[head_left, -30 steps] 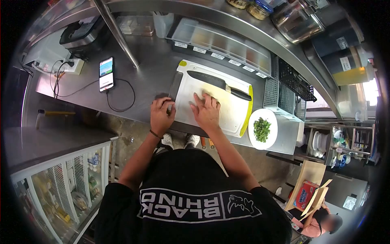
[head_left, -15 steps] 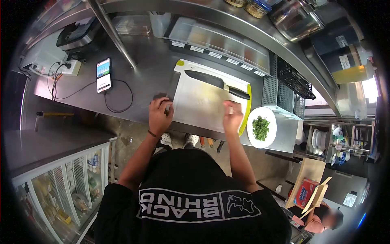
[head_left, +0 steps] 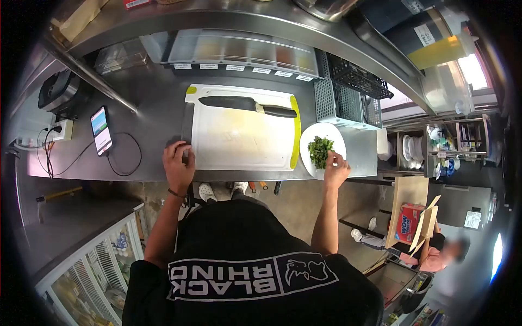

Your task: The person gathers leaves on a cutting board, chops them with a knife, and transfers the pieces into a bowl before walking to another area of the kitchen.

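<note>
A white cutting board (head_left: 239, 138) with a yellow-green edge lies on the steel counter (head_left: 147, 119). A black-handled knife (head_left: 247, 104) rests across its far side. My left hand (head_left: 178, 164) grips the board's near left corner. My right hand (head_left: 335, 169) is at the near rim of a white plate (head_left: 333, 138) to the right of the board, fingers pinched beside the chopped green herbs (head_left: 320, 150) on it. Whether the fingers hold any herbs I cannot tell.
A phone (head_left: 101, 137) on a cable lies at the counter's left, near a power strip (head_left: 60, 130). Labelled ingredient trays (head_left: 239, 54) line the back; a grey crate (head_left: 343, 103) stands right of the board. Another person (head_left: 443, 252) is at the lower right by a red box (head_left: 406, 223).
My right hand left the cutting board and travelled right to the herb plate. My left hand stayed on the board's corner. The view shifted rightward.
</note>
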`<action>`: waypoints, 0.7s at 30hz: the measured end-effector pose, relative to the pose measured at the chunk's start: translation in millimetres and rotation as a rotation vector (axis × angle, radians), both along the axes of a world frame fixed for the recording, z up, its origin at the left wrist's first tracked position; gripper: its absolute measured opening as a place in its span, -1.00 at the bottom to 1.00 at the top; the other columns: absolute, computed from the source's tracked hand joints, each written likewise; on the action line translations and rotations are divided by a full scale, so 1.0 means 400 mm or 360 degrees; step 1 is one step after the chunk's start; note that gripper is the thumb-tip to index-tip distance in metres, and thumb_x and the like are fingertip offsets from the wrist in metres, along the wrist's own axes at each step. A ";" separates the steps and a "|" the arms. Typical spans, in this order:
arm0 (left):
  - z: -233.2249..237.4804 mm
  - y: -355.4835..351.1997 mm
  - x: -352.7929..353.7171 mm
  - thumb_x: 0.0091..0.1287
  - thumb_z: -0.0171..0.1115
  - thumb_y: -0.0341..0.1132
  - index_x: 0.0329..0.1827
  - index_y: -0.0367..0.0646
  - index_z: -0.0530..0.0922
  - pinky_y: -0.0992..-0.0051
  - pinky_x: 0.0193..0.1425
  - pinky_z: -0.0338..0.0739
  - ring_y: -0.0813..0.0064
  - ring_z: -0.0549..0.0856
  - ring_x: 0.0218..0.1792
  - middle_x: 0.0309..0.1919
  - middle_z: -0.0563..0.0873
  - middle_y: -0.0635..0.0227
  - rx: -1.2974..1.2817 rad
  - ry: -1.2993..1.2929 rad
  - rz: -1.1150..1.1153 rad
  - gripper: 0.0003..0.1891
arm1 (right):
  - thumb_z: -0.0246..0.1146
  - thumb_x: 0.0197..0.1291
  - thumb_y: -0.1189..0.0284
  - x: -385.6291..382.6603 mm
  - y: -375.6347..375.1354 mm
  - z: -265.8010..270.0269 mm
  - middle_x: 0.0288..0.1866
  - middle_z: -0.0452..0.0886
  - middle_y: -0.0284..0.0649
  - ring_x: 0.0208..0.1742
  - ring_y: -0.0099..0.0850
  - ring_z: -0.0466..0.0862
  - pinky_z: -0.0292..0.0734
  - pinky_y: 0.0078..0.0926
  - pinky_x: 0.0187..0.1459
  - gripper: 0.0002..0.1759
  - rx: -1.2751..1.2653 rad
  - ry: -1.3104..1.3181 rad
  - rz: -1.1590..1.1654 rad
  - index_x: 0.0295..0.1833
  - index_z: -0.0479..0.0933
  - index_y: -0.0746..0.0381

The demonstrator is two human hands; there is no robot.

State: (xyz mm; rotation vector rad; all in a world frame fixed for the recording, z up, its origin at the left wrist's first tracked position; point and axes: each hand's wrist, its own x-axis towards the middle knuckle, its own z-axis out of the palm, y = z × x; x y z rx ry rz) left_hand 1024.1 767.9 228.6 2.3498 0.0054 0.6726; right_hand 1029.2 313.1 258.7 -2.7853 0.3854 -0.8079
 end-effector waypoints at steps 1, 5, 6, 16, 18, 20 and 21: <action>0.001 0.000 0.000 0.10 0.35 -0.48 -0.19 -0.09 0.62 0.28 0.07 0.44 0.21 0.58 -0.08 -0.08 0.64 0.35 0.0006 0.0019 -0.0010 -0.79 | 0.36 0.20 0.34 -0.008 0.020 0.013 -0.49 0.67 -0.35 -0.40 -0.25 0.63 0.45 -0.26 -0.11 -0.82 -0.0027 0.0123 -0.0076 -0.42 0.67 0.17; -0.004 -0.003 0.000 0.11 0.35 -0.47 -0.18 -0.08 0.62 0.28 0.07 0.43 0.22 0.57 -0.08 -0.07 0.64 0.36 0.0014 -0.0005 0.0006 -0.79 | 0.33 0.20 0.37 -0.009 0.111 -0.003 -0.47 0.66 -0.19 -0.44 -0.21 0.59 0.42 -0.29 -0.21 -0.79 0.0235 -0.0158 0.0467 -0.47 0.64 0.22; -0.004 -0.002 0.000 0.11 0.35 -0.47 -0.18 -0.08 0.62 0.28 0.06 0.43 0.23 0.57 -0.08 -0.07 0.64 0.36 0.0030 0.0001 0.0008 -0.79 | 0.33 0.18 0.37 -0.014 0.147 -0.005 -0.40 0.64 -0.18 -0.37 -0.22 0.58 0.40 -0.29 -0.21 -0.85 0.0187 -0.0133 0.0657 -0.38 0.67 0.21; -0.008 0.004 -0.005 0.14 0.35 -0.46 -0.17 -0.07 0.62 0.28 0.07 0.40 0.23 0.56 -0.07 -0.06 0.64 0.37 0.0011 0.0093 -0.0012 -0.80 | 0.34 0.13 0.39 -0.068 0.286 -0.042 -0.14 0.49 -0.28 -0.13 -0.25 0.47 0.33 -0.24 -0.15 -0.67 -0.0143 0.0066 0.0786 0.06 0.67 0.05; -0.007 0.004 -0.003 0.14 0.34 -0.45 -0.17 -0.07 0.62 0.28 0.07 0.40 0.23 0.56 -0.07 -0.06 0.64 0.36 0.0024 0.0081 -0.0009 -0.81 | 0.34 0.12 0.41 -0.061 0.285 -0.035 -0.13 0.49 -0.28 -0.12 -0.25 0.47 0.33 -0.24 -0.14 -0.67 -0.0152 0.0083 0.0788 0.05 0.67 0.06; -0.006 0.005 -0.006 0.15 0.34 -0.45 -0.17 -0.07 0.62 0.28 0.07 0.40 0.23 0.55 -0.07 -0.06 0.64 0.36 0.0039 0.0074 -0.0002 -0.81 | 0.36 0.11 0.46 -0.056 0.278 -0.028 -0.14 0.52 -0.25 -0.13 -0.24 0.48 0.35 -0.21 -0.12 -0.72 -0.0017 0.0015 0.0903 -0.02 0.67 0.07; -0.004 0.005 -0.006 0.15 0.34 -0.45 -0.17 -0.07 0.62 0.28 0.08 0.40 0.23 0.55 -0.07 -0.06 0.64 0.36 0.0027 0.0091 -0.0008 -0.81 | 0.36 0.11 0.46 -0.056 0.260 -0.044 -0.14 0.52 -0.25 -0.13 -0.24 0.48 0.35 -0.21 -0.12 -0.72 -0.0016 0.0015 0.0908 -0.02 0.67 0.07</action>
